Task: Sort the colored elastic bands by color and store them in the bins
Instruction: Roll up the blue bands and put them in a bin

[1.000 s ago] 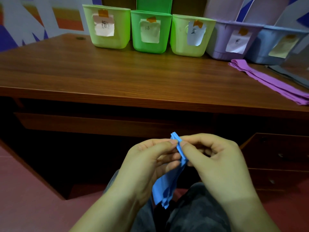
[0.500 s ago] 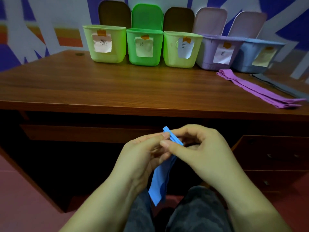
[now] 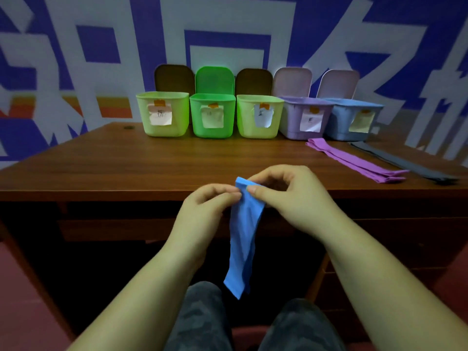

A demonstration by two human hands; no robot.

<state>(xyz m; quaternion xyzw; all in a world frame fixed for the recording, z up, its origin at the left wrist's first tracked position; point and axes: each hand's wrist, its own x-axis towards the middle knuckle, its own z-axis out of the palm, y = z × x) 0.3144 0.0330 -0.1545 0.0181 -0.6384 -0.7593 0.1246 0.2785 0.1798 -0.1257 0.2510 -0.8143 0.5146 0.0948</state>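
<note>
Both hands, left (image 3: 202,211) and right (image 3: 288,196), pinched on top of flat blue elastic band (image 3: 244,236), hanging at brown wooden tabletop (image 3: 152,163) front edge. Five plastic bins (image 3: 258,116) at back.

Likely an office, wooden desk (image 3: 152,168), drawers (image 3: 395,249), mural wall (image 3: 101,46)

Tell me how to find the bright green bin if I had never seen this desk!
Look along the back edge of the wooden desk, where five open bins stand in a row against the wall. The bright green bin is second from the left. Both bins beside it are pale yellow-green with brown lids, while its own raised lid is bright green too.
</note>
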